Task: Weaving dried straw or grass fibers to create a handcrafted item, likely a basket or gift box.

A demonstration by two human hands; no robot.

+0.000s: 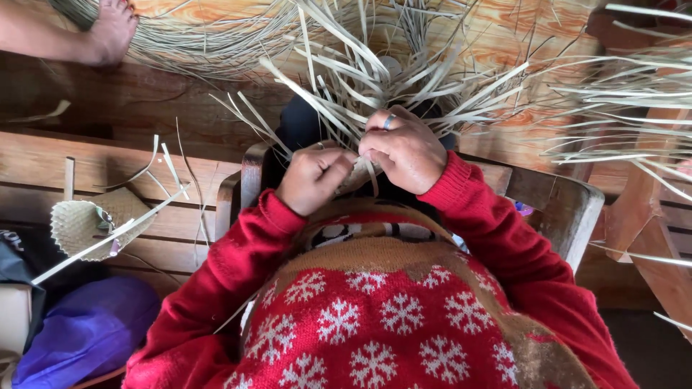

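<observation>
My left hand [313,178] and my right hand [404,150] meet close together in front of my chest, both pinching pale flat straw strips [367,79] of a woven piece whose loose ends fan out upward and to the sides. A ring sits on a finger of my right hand. The woven part itself is mostly hidden under my fingers. Both arms wear red knitted sleeves with a snowflake pattern.
A small woven straw piece [86,223] lies on the wooden bench at left, above a purple bag [86,331]. Another person's bare foot [112,29] rests at top left beside a straw bundle [209,43]. More loose strips [627,94] and wooden furniture [649,223] stand right.
</observation>
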